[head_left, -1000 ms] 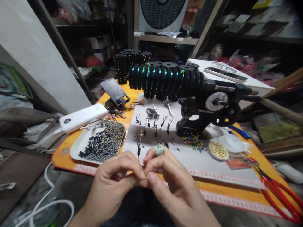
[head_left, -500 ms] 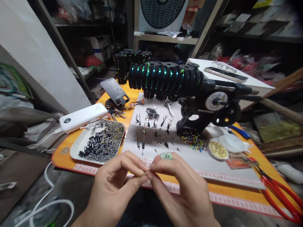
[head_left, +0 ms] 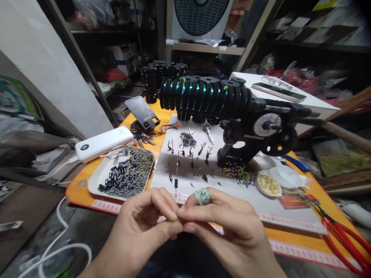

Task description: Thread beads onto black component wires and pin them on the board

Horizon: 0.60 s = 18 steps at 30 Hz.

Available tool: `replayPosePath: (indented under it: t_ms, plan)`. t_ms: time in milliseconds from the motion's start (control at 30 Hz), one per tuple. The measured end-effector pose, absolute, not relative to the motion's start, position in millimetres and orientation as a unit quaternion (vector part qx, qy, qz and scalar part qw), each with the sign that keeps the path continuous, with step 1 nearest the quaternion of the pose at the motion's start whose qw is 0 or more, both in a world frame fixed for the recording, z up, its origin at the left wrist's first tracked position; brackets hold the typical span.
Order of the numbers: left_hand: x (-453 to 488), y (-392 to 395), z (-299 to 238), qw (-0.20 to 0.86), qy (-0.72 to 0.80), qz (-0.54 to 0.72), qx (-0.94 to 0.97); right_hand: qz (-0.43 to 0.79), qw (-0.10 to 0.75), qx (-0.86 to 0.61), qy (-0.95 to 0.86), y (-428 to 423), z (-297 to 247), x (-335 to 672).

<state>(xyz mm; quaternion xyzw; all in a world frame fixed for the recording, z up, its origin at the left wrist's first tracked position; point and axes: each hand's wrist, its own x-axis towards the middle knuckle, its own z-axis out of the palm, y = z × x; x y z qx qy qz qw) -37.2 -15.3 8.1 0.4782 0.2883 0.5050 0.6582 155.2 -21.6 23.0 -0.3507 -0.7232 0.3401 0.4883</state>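
Note:
My left hand (head_left: 145, 227) and my right hand (head_left: 228, 227) meet at the table's near edge, thumbs and forefingers pinched together fingertip to fingertip. Between them sits something tiny, mostly hidden, with a brassy glint. A speckled green wrap (head_left: 203, 196) circles a finger of my right hand. Just beyond the fingertips, a small black cylinder (head_left: 176, 183) with a wire loop lies on the white board (head_left: 162, 170), below a thin piece with orange beads (head_left: 177, 164). Several similar small black pieces are spread around there. Left of them is a white tray (head_left: 92, 185) of grey and black bits.
A black winding device (head_left: 243, 150) with a row of line-wound foam spools (head_left: 203, 94) stands behind. Coloured beads (head_left: 236, 172), a dish of gold-coloured parts (head_left: 269, 185) and red-handled scissors (head_left: 342, 239) lie right. Left are a white power bank (head_left: 106, 143), keys (head_left: 145, 136) and a phone stand (head_left: 142, 112).
Both hands stay pinched together. My right hand has turned slightly, showing more of the green wrap, and the brassy glint is more covered. The whole view has shifted a little.

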Motion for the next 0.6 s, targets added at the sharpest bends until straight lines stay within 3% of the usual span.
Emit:
replayPosePath:
  t_ms: [267, 467, 600]
  plan:
    - [-35.3, -11.4, 10.9, 0.68, 0.289, 0.476, 0.477, 0.277, 0.477, -0.388, -0.738, -25.6, 20.8, 150.0]
    - [-32.6, -9.7, 10.3, 0.668, 0.267, 0.507, 0.474, 0.383, 0.519, -0.406, -0.647, -31.1, 12.3, 142.8]
    - [-35.1, -8.7, 10.7, 0.662, 0.262, 0.506, 0.487, 0.365, 0.511, -0.409, -0.662, -30.9, 11.7, 143.0]
